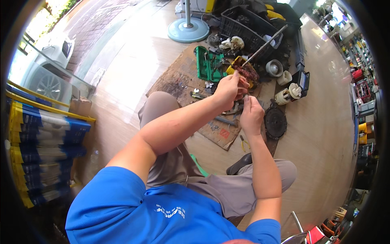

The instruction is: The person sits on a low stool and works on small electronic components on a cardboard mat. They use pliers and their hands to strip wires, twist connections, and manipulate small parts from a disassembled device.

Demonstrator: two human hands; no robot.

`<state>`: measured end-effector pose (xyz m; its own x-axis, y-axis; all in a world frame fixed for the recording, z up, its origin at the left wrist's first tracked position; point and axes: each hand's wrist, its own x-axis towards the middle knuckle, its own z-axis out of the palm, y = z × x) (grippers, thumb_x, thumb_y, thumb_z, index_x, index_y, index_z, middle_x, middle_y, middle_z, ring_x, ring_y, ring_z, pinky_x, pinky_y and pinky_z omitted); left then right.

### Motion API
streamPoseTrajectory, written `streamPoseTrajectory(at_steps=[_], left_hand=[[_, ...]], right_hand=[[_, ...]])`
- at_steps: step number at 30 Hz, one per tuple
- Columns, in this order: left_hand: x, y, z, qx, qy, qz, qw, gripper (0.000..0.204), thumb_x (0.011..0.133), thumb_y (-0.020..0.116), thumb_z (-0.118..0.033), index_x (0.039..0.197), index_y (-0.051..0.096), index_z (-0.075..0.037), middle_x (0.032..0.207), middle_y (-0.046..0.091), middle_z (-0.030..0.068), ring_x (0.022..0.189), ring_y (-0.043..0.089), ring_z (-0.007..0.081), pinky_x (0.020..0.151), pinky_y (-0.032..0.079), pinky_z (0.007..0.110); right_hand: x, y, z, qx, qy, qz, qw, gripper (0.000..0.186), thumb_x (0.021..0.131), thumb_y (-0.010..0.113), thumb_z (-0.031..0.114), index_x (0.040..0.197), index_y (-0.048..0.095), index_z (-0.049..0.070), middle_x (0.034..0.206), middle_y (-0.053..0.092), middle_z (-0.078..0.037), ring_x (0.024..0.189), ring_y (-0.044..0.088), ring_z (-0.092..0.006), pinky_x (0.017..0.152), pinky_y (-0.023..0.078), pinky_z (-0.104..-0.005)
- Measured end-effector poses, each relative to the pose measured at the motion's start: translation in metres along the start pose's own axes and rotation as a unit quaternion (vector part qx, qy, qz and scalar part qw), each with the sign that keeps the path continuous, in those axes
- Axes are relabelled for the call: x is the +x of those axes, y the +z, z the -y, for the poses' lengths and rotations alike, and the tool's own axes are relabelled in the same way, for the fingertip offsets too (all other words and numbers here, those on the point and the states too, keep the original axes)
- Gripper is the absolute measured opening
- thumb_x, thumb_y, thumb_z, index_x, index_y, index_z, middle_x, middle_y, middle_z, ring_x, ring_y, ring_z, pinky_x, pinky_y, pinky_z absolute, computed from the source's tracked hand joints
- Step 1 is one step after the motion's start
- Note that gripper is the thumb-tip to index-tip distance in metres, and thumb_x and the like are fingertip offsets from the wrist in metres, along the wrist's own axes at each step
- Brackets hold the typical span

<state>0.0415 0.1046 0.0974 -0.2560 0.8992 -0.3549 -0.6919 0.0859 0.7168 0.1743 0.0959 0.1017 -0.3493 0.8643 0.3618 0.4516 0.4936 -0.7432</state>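
My left hand (229, 90) is closed, thumb up, its fingertips curled near those of my right hand (252, 116). That right hand is closed too, thumb pressed against its fingers. Whatever lies between the fingertips is too small and dark to make out. Just beyond the hands is a tangled reddish-brown part (248, 74) by a yellow container (230, 70). An open green case (207, 65) stands left of it. Beneath everything spreads a stained cardboard sheet (166, 81), with small loose metal pieces on it.
A black crate (233, 25) full of parts stands at the back, a metal rod (266, 44) slanting before it. To the right are a white fan wheel (274, 68), a cream cylindrical part (286, 95) and a black disc (276, 122). Yellow-handled pliers (243, 143) lie near my shoe (239, 163).
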Motion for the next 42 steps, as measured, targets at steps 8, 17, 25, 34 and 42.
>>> streamPoseTrajectory(at_steps=[8,17,25,34,42], left_hand=[[-0.019,0.006,-0.008,0.121,0.018,-0.018,0.992,0.060,0.108,0.034,-0.054,0.140,0.047,-0.005,0.130,0.061,0.0126,0.108,0.060,0.0227,0.089,0.048,0.039],[-0.017,-0.006,0.000,0.197,0.215,0.118,0.949,0.050,0.111,0.037,-0.042,0.143,0.047,-0.005,0.136,0.056,0.0066,0.120,0.054,0.0172,0.095,0.047,0.037],[-0.021,-0.001,-0.004,-0.007,0.111,0.183,0.977,0.041,0.109,0.046,-0.038,0.130,0.055,-0.004,0.122,0.067,0.0097,0.113,0.063,0.0177,0.093,0.052,0.034],[-0.022,0.000,-0.013,-0.055,0.092,0.218,0.970,0.033,0.106,0.054,-0.032,0.118,0.059,-0.002,0.105,0.072,0.0143,0.097,0.070,0.0232,0.089,0.056,0.038],[-0.022,0.000,-0.019,-0.073,0.063,0.179,0.979,0.029,0.107,0.052,-0.030,0.101,0.058,-0.002,0.092,0.071,0.0134,0.088,0.071,0.0263,0.085,0.058,0.041]], right_hand=[[0.002,-0.006,-0.019,-0.108,-0.095,-0.042,0.989,0.023,0.104,0.053,0.021,0.097,0.064,0.003,0.079,0.065,-0.021,0.073,0.064,-0.0414,0.062,0.050,-0.0458],[0.002,-0.008,-0.014,-0.162,-0.185,-0.064,0.967,0.008,0.096,0.063,0.015,0.095,0.064,0.006,0.081,0.066,-0.014,0.074,0.066,-0.0357,0.064,0.052,-0.0446],[0.000,-0.008,-0.017,-0.163,-0.198,-0.057,0.965,0.006,0.093,0.065,0.013,0.096,0.064,0.007,0.080,0.066,-0.012,0.073,0.066,-0.0335,0.063,0.052,-0.0433],[-0.001,-0.011,-0.014,-0.154,-0.201,-0.065,0.965,0.007,0.092,0.066,0.013,0.092,0.062,0.006,0.078,0.065,-0.012,0.072,0.065,-0.0344,0.062,0.051,-0.0440],[-0.001,-0.007,-0.011,-0.132,-0.193,-0.055,0.971,0.010,0.093,0.065,0.013,0.090,0.060,0.005,0.079,0.065,-0.015,0.072,0.065,-0.0369,0.061,0.051,-0.0459]])
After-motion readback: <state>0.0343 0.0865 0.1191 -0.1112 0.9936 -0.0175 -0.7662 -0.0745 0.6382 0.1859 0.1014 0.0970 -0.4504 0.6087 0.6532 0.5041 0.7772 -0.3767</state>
